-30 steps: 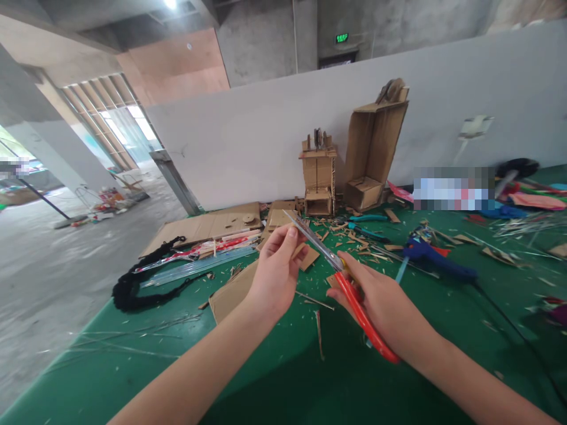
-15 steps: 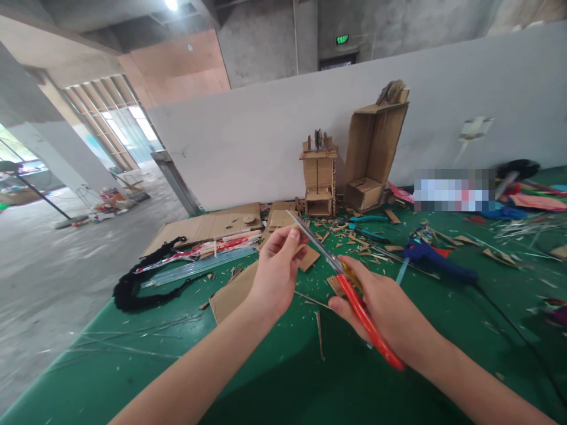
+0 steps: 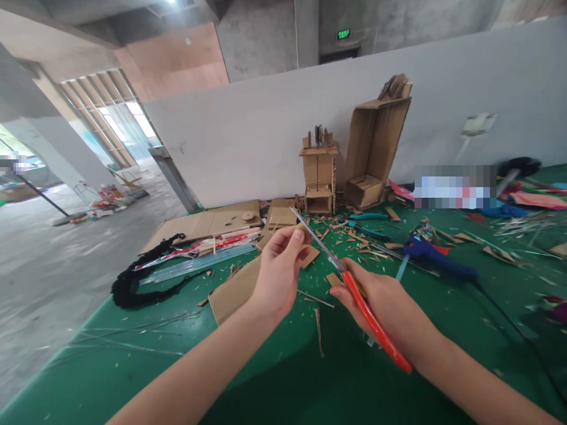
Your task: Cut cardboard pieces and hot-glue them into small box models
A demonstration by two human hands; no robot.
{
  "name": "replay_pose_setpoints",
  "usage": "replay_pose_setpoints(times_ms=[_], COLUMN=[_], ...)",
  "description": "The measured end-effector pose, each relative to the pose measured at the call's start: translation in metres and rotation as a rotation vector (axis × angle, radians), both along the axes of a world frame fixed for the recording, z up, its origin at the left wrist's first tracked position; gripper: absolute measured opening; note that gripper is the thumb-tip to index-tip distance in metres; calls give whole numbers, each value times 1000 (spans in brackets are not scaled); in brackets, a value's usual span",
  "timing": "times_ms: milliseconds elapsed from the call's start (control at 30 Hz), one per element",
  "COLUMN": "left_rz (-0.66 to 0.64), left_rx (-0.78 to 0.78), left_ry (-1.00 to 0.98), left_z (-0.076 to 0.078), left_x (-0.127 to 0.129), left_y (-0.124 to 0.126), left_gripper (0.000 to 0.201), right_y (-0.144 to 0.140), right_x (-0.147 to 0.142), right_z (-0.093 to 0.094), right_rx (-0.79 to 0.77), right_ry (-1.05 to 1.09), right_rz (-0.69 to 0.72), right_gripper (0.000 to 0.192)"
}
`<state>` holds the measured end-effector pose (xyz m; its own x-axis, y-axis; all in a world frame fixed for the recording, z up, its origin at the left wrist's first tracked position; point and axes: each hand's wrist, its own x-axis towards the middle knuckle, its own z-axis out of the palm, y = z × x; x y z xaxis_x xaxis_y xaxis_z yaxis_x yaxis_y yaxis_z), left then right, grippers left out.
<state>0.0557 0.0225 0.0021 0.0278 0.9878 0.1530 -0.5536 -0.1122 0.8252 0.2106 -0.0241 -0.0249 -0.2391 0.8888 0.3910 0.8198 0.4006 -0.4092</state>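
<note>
My right hand [image 3: 385,298] is wrapped round red-handled scissors [image 3: 374,321], whose long metal blades point up and left. The blades pass right beside the fingertips of my left hand [image 3: 281,265]. Thumb and fingers of that left hand pinch a small cardboard piece [image 3: 303,226], mostly hidden by the fingers and the blades. Whether the blades touch it I cannot tell. Below the hands lie a thin stick [image 3: 316,299] and a narrow brown strip [image 3: 319,333] on the green tabletop [image 3: 266,378].
Two cardboard structures [image 3: 318,171] [image 3: 376,144] stand against the white partition. Cardboard scraps and pliers [image 3: 370,231] lie before them. A blue glue gun [image 3: 440,260] with its cord is at right. Black yarn [image 3: 128,289], plastic-wrapped sticks [image 3: 208,260] and cardboard sheets [image 3: 204,223] lie left.
My hands and the scissors have shifted slightly to the right, with the scissor handle a little lower. The left hand keeps its pinch. The view has tilted slightly.
</note>
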Motion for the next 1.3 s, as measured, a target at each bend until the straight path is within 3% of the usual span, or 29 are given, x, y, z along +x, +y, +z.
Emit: replay_pose_setpoints(times_ms=[433, 533, 700, 800, 933, 1067, 1300], left_rz=[63, 118, 168, 170, 76, -80, -92], left_rx=[-4, 30, 119, 190, 315, 480, 728], left_ry=[84, 185, 299, 387, 635, 998, 1484], left_z=[-2, -3, 0, 2, 0, -6, -30], left_x=[-1, -4, -8, -12, -25, -40, -38], left_y=[3, 7, 9, 13, 24, 33, 28], left_gripper=[14, 15, 15, 15, 12, 4, 8], right_y=[11, 12, 8, 8, 13, 24, 40], right_x=[8, 12, 11, 9, 14, 23, 34], right_z=[-2, -2, 1, 5, 6, -1, -13], right_rx=[9, -28, -113, -103, -34, 64, -31], right_ry=[125, 203, 276, 259, 151, 77, 42], right_rz=[-34, 5, 112, 31, -149, -206, -281], right_gripper=[23, 22, 38, 32, 35, 36, 43])
